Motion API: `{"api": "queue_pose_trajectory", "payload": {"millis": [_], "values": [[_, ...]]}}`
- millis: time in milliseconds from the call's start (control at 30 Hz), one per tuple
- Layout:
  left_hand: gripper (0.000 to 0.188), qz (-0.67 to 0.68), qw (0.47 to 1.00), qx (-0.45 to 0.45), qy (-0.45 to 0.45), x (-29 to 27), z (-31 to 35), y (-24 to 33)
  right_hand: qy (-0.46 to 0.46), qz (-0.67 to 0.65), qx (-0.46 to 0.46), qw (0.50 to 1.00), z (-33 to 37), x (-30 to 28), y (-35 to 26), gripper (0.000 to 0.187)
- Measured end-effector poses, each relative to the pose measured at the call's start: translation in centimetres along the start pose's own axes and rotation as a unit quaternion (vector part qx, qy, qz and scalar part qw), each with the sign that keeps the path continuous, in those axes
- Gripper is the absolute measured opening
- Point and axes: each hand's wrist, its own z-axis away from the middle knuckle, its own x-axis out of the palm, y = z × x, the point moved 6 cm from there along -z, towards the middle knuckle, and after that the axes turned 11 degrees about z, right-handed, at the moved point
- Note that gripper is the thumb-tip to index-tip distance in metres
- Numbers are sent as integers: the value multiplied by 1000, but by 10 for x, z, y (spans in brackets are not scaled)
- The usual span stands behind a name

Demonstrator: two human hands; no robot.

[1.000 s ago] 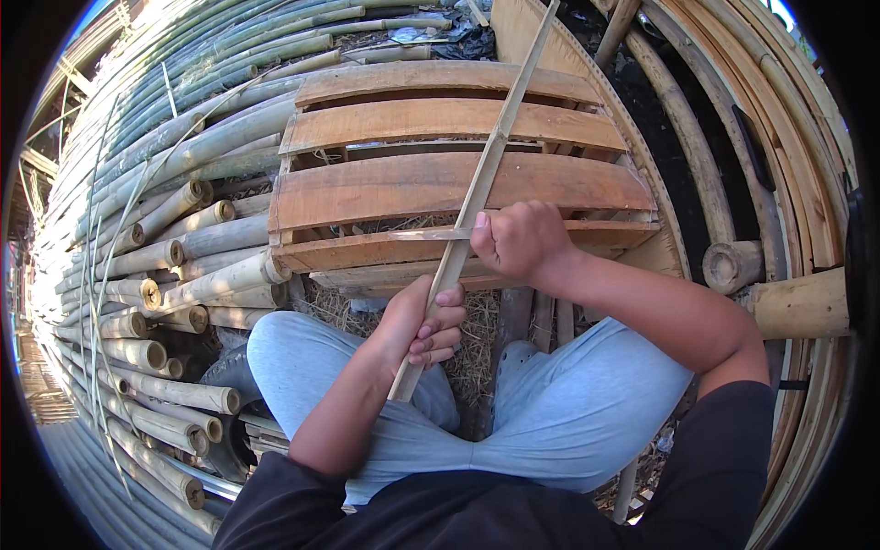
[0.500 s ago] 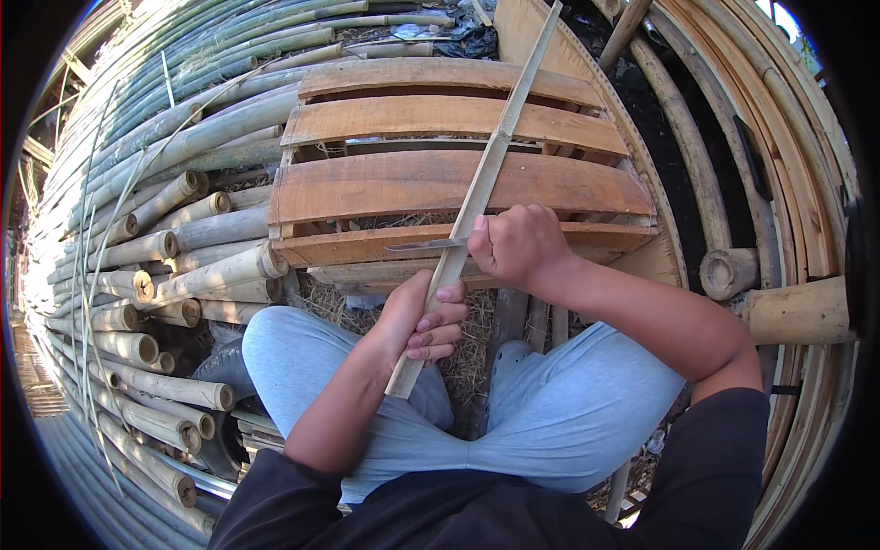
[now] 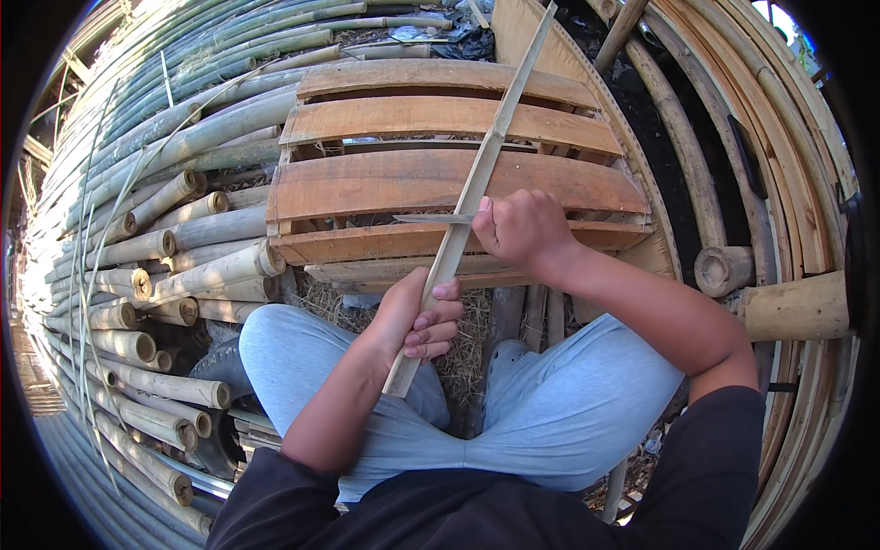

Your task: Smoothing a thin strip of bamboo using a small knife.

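Note:
A long pale bamboo strip (image 3: 483,168) slants from between my knees up over the wooden slatted platform. My left hand (image 3: 418,319) is wrapped round its lower part, with the cut end sticking out below the fist. In my closed right hand (image 3: 529,228) is a knife (image 3: 434,219); its handle is hidden by the fingers. The thin blade points left and lies across the strip, a little above my left hand. My right thumb is up against the strip's right edge.
The slatted platform (image 3: 458,182) stands right in front of my knees. Stacked bamboo poles (image 3: 220,229) fill the left side, cut ends toward me. At right are a thick bamboo piece (image 3: 796,307) and long wooden planks (image 3: 779,137). Straw (image 3: 463,353) covers the ground between my legs.
My right hand and the knife have shifted slightly up along the strip, away from my left hand. The left hand keeps its hold, almost unmoved.

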Motion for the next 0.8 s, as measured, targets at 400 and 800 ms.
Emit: {"api": "queue_pose_trajectory", "payload": {"millis": [400,800], "values": [[32,-28,999,19,28,0,3,1,-27,-1,54,998,-11,4,12,41],[32,-45,998,21,34,0,3,1,-55,-13,54,997,-8,-1,4,48]]}}
